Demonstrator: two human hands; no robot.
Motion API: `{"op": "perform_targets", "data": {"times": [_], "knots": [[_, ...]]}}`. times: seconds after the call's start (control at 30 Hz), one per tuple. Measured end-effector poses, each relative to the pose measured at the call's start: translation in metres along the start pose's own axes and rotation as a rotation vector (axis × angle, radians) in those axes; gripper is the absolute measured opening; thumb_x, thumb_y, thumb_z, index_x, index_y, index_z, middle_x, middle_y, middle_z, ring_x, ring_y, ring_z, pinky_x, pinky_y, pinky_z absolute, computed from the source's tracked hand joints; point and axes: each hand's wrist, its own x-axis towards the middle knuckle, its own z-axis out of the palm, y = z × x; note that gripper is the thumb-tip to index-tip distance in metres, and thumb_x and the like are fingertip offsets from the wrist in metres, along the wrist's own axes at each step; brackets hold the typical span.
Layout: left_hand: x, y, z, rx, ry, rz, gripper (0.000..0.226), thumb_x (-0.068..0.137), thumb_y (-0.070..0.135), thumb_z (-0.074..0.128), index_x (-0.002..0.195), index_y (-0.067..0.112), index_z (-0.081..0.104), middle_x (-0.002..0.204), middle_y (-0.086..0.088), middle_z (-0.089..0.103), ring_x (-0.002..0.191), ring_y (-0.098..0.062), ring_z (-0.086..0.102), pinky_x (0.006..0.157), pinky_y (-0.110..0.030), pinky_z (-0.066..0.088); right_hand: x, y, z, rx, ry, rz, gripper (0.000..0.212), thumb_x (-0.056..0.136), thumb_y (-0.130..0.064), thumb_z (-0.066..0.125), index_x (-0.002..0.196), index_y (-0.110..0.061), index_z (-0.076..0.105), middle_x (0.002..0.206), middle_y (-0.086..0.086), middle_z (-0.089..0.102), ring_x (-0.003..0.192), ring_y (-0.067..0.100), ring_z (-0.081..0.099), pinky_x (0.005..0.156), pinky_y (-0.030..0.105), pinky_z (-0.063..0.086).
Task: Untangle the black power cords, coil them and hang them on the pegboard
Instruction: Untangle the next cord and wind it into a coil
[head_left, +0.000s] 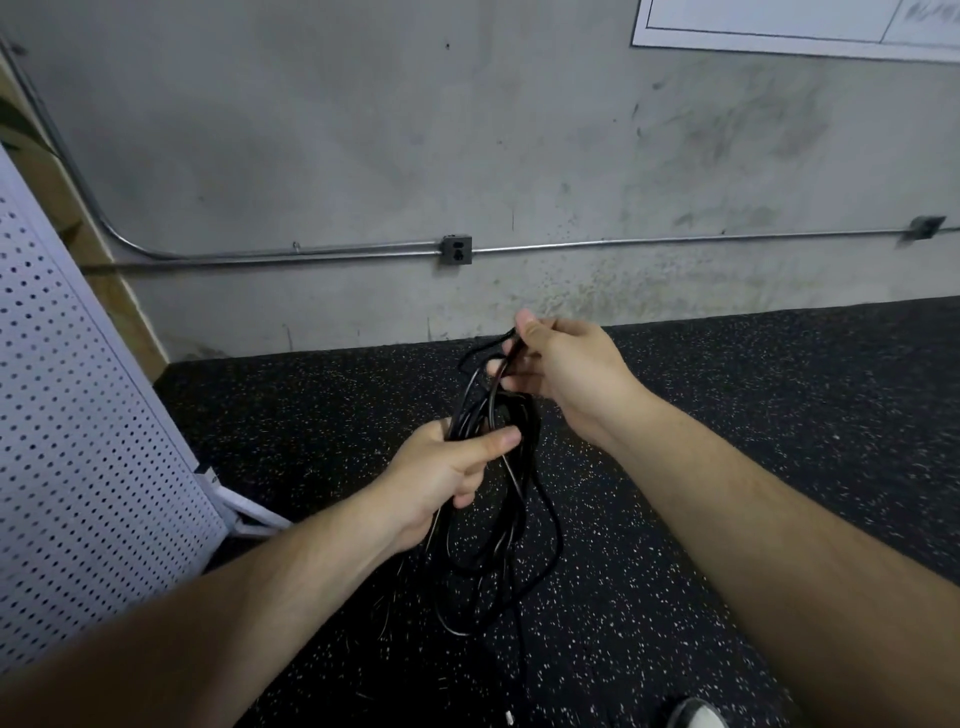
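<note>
Above speckled flooring (727, 467), both hands grip black power cords (498, 519), loosely looped and dangling.

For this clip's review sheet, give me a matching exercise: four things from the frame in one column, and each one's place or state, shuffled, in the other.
Things:
1. left hand
2. right hand
3. pegboard
4. wall outlet

Places or states:
A. mounted along the metal pipe
B. grips the bundle of black cords
C. white, at the left edge of the view
D. pinches one strand above the bundle

Pairs: 1-B, 2-D, 3-C, 4-A.
</note>
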Motion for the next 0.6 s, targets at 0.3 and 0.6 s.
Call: {"op": "perform_targets", "data": {"times": [0.3, 0.6], "knots": [[0.012, 0.028, -0.011, -0.089, 0.138, 0.097, 0.088, 0.084, 0.037, 0.078, 0.144, -0.015, 0.04, 0.047, 0.011, 0.03, 0.044, -0.008, 0.024, 0.045, -0.022, 0.032, -0.022, 0.026, -0.002, -0.908, -0.064, -0.252, 0.014, 0.088, -0.024, 0.07, 0.097, -0.02, 0.062, 0.091, -0.01, 0.06, 0.075, 0.0, 0.058, 0.061, 0.017, 0.043], [0.008, 0.023, -0.02, -0.036, 0.07, 0.083, 0.047, 0.072, 0.041, 0.081, 0.102, 0.008, 0.066, 0.053, 0.008, 0.037, 0.046, -0.009, 0.026, 0.046, -0.024, 0.027, -0.015, 0.018, 0.003, -0.768, -0.139, -0.163, 0.02, 0.103, -0.026, 0.058, 0.096, -0.01, 0.068, 0.079, 0.003, 0.073, 0.061, 0.017, 0.069, 0.056, 0.03, 0.056]]}}
